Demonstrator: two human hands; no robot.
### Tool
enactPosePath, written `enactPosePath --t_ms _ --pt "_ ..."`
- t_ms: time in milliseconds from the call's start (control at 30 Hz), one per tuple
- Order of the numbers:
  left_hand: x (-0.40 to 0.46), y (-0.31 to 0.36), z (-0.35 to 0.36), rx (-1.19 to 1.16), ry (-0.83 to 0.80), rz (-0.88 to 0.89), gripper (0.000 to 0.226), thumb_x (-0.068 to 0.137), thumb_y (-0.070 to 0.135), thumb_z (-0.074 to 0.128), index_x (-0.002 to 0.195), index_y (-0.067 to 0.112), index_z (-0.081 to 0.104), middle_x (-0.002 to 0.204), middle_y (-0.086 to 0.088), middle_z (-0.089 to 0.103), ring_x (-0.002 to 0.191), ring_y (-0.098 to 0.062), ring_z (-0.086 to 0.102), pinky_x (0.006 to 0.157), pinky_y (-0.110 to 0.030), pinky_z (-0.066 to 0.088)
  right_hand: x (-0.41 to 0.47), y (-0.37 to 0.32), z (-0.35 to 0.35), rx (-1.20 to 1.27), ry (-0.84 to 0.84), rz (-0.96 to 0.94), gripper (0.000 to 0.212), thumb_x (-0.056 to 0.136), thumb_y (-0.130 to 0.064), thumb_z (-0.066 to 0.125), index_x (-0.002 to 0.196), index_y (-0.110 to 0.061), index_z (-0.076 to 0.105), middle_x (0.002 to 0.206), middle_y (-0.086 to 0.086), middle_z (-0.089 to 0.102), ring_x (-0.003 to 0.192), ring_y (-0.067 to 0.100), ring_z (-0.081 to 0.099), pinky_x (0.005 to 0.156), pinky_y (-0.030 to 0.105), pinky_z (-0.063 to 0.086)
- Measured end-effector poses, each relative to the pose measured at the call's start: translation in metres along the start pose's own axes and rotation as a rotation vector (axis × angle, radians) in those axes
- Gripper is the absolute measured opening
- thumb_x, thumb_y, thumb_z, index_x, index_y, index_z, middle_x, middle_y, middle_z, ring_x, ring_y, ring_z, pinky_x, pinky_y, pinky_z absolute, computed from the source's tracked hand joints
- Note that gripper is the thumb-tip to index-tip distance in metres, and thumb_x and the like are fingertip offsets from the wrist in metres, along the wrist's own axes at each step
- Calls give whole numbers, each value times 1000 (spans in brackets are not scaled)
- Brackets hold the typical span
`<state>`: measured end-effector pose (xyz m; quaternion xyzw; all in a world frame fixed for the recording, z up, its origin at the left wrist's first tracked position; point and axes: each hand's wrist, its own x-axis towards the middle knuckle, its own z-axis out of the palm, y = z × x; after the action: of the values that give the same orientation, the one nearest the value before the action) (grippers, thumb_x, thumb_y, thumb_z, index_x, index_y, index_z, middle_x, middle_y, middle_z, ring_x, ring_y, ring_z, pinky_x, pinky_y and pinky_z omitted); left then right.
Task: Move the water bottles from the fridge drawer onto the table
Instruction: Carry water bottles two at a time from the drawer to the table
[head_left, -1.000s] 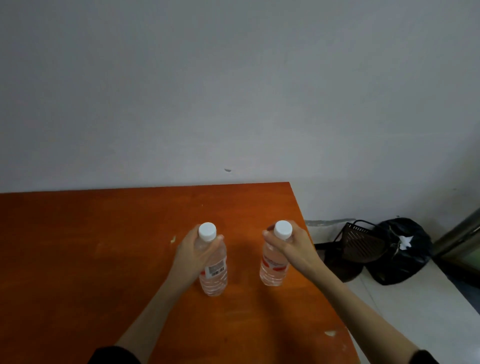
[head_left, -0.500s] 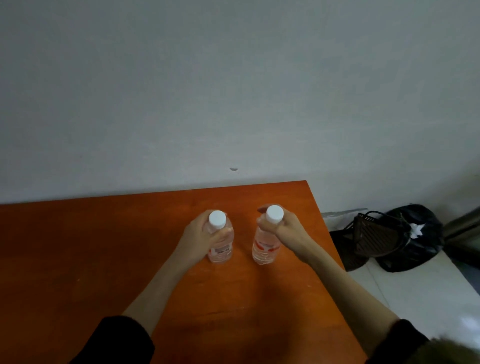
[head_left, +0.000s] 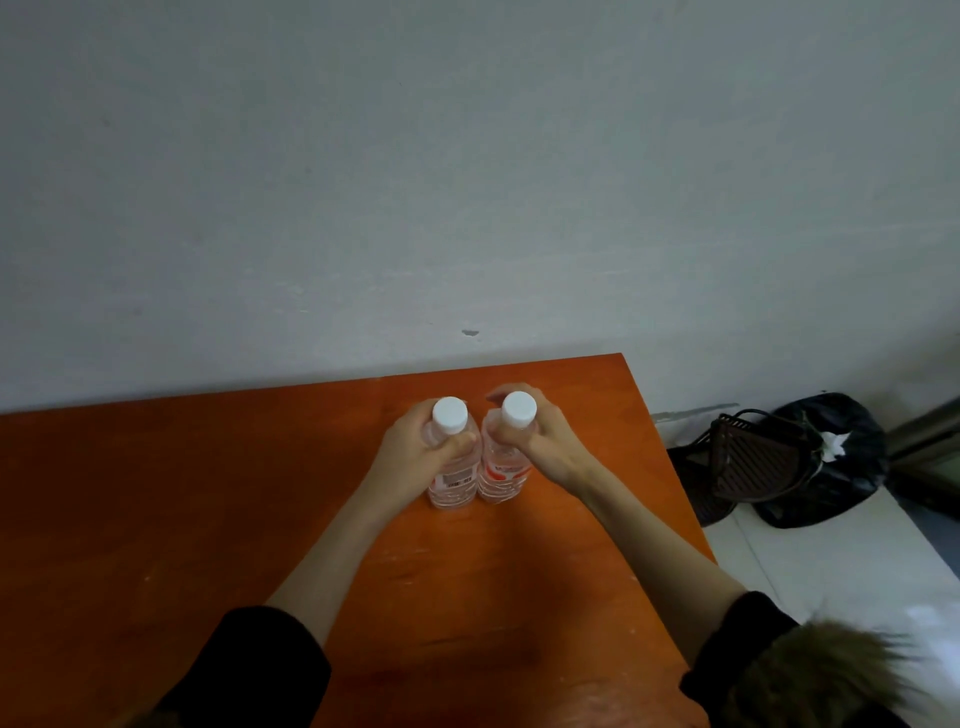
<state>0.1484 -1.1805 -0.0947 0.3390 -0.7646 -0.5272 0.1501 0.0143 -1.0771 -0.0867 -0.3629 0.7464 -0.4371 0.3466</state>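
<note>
1. The orange table (head_left: 156, 519) filled the lower left of the view, its far edge against a grey wall (head_left: 467, 156); a small dark mark (head_left: 470, 332) sat on the wall just above that edge.
2. The left hand (head_left: 410, 457) gripped the left bottle (head_left: 453, 475) round its neck and shoulder, fingers curled about it, thumb across the front; this bottle stood upright on the table near the far right corner, white cap (head_left: 450, 414) up, barcode label facing the camera.
3. The right bottle (head_left: 501, 475) stood upright just beside the left bottle, the two touching or nearly so; it bore a red label and a white cap.
4. The right hand (head_left: 545, 441) held the right bottle near its top, fingers wrapped round the neck below the cap.
5. Both forearms were bare, ending in dark sleeves (head_left: 249, 670).
6. Right of the table, on the pale floor (head_left: 831, 561), a dark slatted basket (head_left: 758, 462) leaned against a black bag (head_left: 852, 467).
</note>
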Motion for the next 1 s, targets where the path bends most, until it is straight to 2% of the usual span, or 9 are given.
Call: enactPosePath --t_ms 133,233,367,500,633,733,800,867,1000 --pt "0 -2 2 -13 24 -6 41 77 26 72 111 24 48 109 10 55 102 -7 52 77 -17 40 1 2 0 -64 -21 54 40 83 -22 64 119 -17 46 119 0 41 107 13 44 83 23 40" --pt "-3 -3 4 10 65 -11 45 75 28 73 110 25 46 117 2 50 107 -10 49 84 -23 40 0 4 1 -225 1 89 45 73 -43 57 109 -19 47 114 -3 41 112 14 33 94 34 35" --pt "-10 -1 7 2 72 -20 52 77 29 71 122 21 47 125 3 51 113 -11 49 94 -32 43 -6 9 -2 -147 -11 124 42 68 -47 63 100 -22 50 105 2 49 103 21 48 88 39 46" --pt "-19 7 3 -29 -7 -37 56 80 26 69 129 22 42 124 8 50 112 -9 48 89 -28 41 -27 0 -4 -21 -44 97 53 84 -15 62 132 -18 40 127 0 48 117 14 47 98 34 40" --pt "-32 21 -2 10 22 -18 69 80 34 67 139 23 33 144 3 40 130 -18 40 103 -40 39 -47 -4 -12 -159 14 31 68 90 -31 57 147 -19 22 152 2 30 139 20 30 113 44 29" --pt "-43 47 1 260 129 112 64 85 40 59 141 24 31 151 0 30 139 -21 26 109 -44 29 -73 -5 -34 -473 103 -7 70 91 -49 47 148 -23 17 155 2 24 142 20 23 115 48 24" --pt "-51 68 10 431 143 251 59 89 43 51 141 25 30 153 0 24 144 -19 12 115 -43 15 -99 -5 -58 -674 169 -31 70 90 -57 41 148 -27 16 155 0 23 142 20 22 115 52 19" --pt "-59 91 26 562 114 388 57 92 46 44 142 26 29 155 2 19 146 -16 1 117 -41 3 -131 -5 -86 -793 224 -12 71 90 -60 37 149 -28 13 156 -2 19 144 20 16 116 53 12" --pt "-88 142 80 713 0 639 59 93 50 37 145 29 22 157 2 10 145 -15 -9 116 -41 -6 -221 -8 -141 -960 395 60 76 88 -64 35 149 -30 6 158 -3 8 146 19 2 116 54 2"
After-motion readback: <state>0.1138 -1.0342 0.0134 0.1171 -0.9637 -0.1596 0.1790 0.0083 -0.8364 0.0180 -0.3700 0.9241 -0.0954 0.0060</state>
